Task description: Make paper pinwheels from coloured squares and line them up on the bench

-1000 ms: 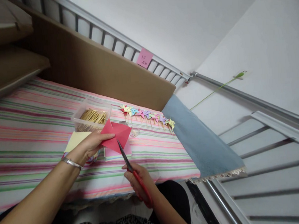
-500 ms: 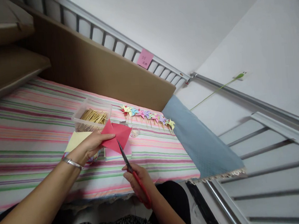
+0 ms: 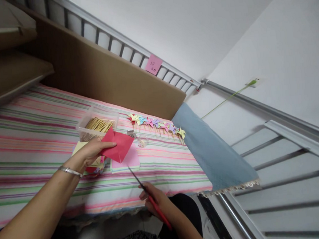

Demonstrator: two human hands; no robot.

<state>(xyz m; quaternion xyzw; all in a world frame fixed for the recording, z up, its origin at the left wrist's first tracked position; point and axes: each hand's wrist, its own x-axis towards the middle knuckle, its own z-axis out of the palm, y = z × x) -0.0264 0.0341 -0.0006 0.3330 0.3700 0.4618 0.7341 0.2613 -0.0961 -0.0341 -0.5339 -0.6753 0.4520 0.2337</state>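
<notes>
My left hand (image 3: pixel 89 153) pinches a red square of paper (image 3: pixel 117 147) by its left corner and holds it just above the striped cloth. My right hand (image 3: pixel 153 199) grips red-handled scissors (image 3: pixel 150 198); their blades point up and left, with the tip a little below the red paper and apart from it. A silver bracelet (image 3: pixel 68 171) is on my left wrist. Under the red paper lie a pink sheet (image 3: pixel 129 161) and a yellow sheet (image 3: pixel 81 147).
A clear tub of wooden sticks (image 3: pixel 97 124) stands behind my left hand. A row of small coloured paper pinwheels (image 3: pixel 157 125) lies along the brown board (image 3: pixel 104 76). A blue cloth (image 3: pixel 213 152) hangs at the right, beside metal bed rails (image 3: pixel 274 155).
The scissors have come out of the red paper and dropped down and right. My left hand has moved the paper slightly left and lower.
</notes>
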